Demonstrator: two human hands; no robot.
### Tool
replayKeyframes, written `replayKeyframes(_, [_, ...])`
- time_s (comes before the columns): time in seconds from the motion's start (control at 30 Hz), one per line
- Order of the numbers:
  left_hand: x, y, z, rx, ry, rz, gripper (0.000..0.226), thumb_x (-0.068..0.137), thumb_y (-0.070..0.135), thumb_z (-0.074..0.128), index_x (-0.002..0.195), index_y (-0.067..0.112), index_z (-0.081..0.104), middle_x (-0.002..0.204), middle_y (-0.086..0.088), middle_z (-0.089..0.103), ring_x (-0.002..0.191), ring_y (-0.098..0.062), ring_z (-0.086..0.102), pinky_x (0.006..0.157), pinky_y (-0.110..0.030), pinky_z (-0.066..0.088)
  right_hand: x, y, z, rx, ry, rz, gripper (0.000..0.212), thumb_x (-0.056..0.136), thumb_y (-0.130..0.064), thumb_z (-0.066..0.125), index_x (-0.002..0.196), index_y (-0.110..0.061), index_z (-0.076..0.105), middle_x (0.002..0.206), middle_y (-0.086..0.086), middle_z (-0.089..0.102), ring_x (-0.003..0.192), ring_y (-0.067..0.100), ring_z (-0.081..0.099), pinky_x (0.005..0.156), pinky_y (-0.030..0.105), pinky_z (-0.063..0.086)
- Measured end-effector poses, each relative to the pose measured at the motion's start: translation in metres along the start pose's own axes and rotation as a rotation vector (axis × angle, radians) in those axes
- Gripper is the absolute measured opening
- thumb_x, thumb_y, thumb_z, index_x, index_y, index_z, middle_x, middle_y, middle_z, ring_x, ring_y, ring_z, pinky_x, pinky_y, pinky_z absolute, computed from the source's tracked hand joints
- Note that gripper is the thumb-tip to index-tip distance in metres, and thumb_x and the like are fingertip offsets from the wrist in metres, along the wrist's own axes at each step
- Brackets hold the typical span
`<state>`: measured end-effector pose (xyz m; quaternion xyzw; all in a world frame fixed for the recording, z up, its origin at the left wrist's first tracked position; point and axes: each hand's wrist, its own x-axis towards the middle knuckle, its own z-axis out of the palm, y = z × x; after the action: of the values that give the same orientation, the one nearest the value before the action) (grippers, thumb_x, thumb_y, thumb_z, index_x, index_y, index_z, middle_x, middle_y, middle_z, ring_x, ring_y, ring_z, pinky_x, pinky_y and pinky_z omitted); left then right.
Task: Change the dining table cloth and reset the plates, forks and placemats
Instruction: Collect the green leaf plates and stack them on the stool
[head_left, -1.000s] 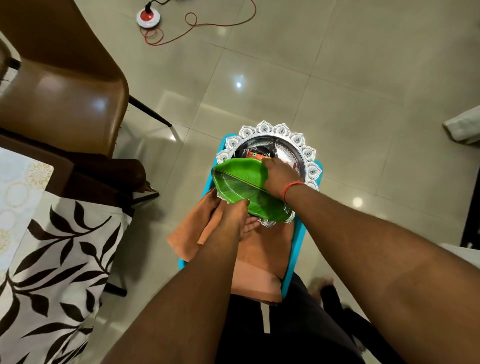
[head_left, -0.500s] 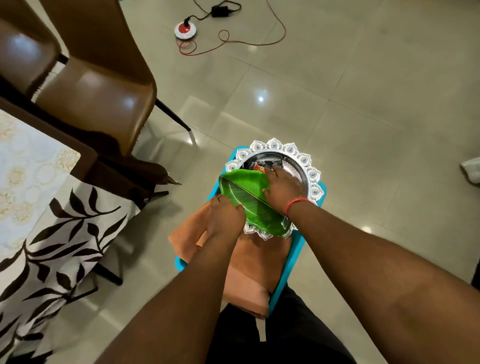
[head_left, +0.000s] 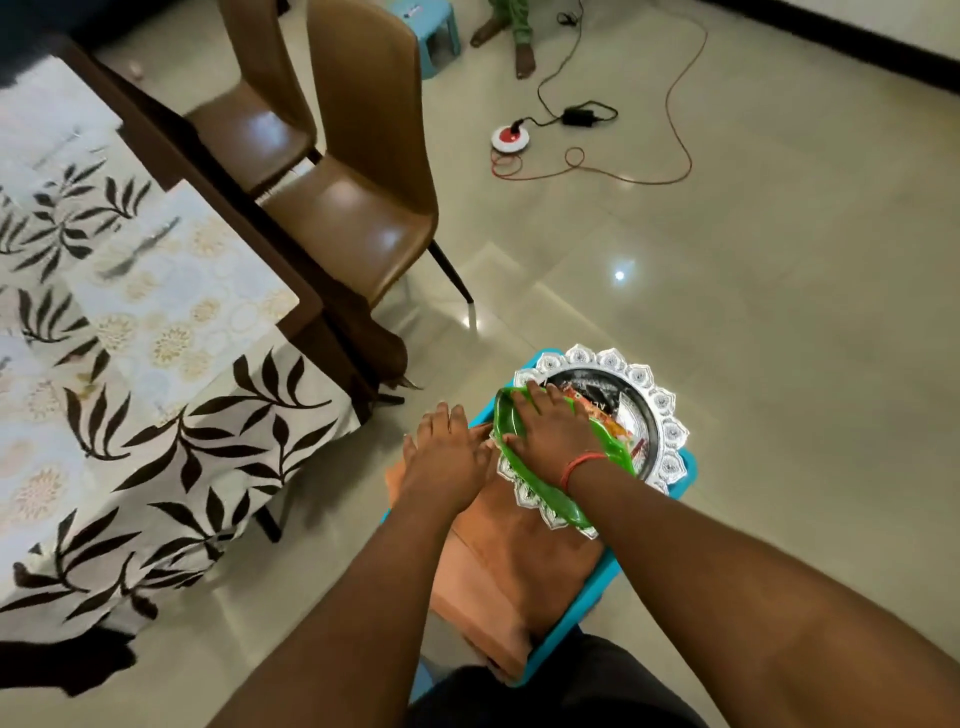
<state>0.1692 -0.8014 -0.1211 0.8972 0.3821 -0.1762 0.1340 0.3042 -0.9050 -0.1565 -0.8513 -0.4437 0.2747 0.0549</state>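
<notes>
Your silver plate (head_left: 660, 410) with the scalloped rim sits on a blue stool (head_left: 683, 467), at the far end of it, and inside the plate you can see some dark and orange things, too unclear to name. A green leaf-shaped plate (head_left: 511, 441) lies on the near left part of the silver plate and reaches over its rim. Beside it, on the near part of the same stool, is a folded orange cloth (head_left: 498, 566), and the silver rim overlaps the far edge of this cloth. Your right hand (head_left: 553, 434) lies flat on the green plate, palm down, with the fingers spread and straight and the thumb near the left edge of the leaf; it presses on the plate and does not curl round it. A red thread is on that wrist. Your left hand (head_left: 449, 449) is just beside the green plate, above the far end of the orange cloth, with fingers straight and a little apart; whether it touches the cloth I cannot tell. Both forearms stretch forward and down from you. To the left stands the desk (head_left: 223, 208), covered with a white cloth with black leaves (head_left: 171, 467), and pale placemats (head_left: 182, 296) lie on top. Two brown chairs (head_left: 358, 208) stand at its far side.
</notes>
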Motion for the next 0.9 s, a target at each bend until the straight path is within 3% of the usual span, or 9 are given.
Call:
replayKeyframes(0.23, [-0.002, 0.032, -0.015, -0.066, 0.095, 0.053, 0.078, 0.097, 0.064, 0.030, 0.157, 0.019, 0.010, 0.166, -0.007, 0.000, 0.152, -0.030, 0.000, 0.119, -0.061, 0.008, -0.023, 0.023, -0.034, -0.008, 0.087, 0.052, 0.085, 0.089, -0.078, 0.024, 0.158, -0.031, 0.006, 0.167, 0.000, -0.002, 0.153, 0.028, 0.003, 0.118, 0.058, 0.012])
replayKeyframes(0.53, [-0.005, 0.147, -0.024, 0.059, 0.091, 0.208, 0.081, 0.093, 0.072, 0.014, 0.158, 0.026, -0.003, 0.165, -0.004, -0.017, 0.151, -0.031, -0.014, 0.116, -0.063, -0.002, -0.079, 0.136, -0.088, 0.018, 0.148, 0.192, 0.083, 0.091, -0.076, 0.023, 0.158, -0.033, -0.002, 0.166, -0.005, -0.013, 0.153, 0.025, -0.005, 0.120, 0.056, 0.006])
replayKeyframes(0.7, [0.031, 0.244, -0.028, 0.115, 0.086, 0.184, 0.084, 0.092, 0.075, 0.012, 0.158, 0.027, -0.006, 0.164, -0.003, -0.019, 0.150, -0.031, -0.018, 0.116, -0.063, -0.003, -0.076, 0.240, -0.130, 0.009, 0.153, 0.147, 0.084, 0.090, -0.077, 0.017, 0.157, -0.032, -0.005, 0.166, -0.004, -0.014, 0.153, 0.026, -0.006, 0.120, 0.057, 0.006])
replayKeyframes(0.9, [0.057, 0.420, -0.012, 0.060, 0.024, 0.224, 0.082, 0.091, 0.074, 0.004, 0.157, 0.027, -0.010, 0.164, -0.003, -0.020, 0.151, -0.030, -0.018, 0.118, -0.062, -0.004, -0.088, 0.386, -0.193, -0.027, 0.121, 0.229, 0.083, 0.091, -0.076, 0.015, 0.157, -0.031, -0.010, 0.165, -0.004, -0.018, 0.153, 0.026, -0.011, 0.120, 0.057, 0.002])
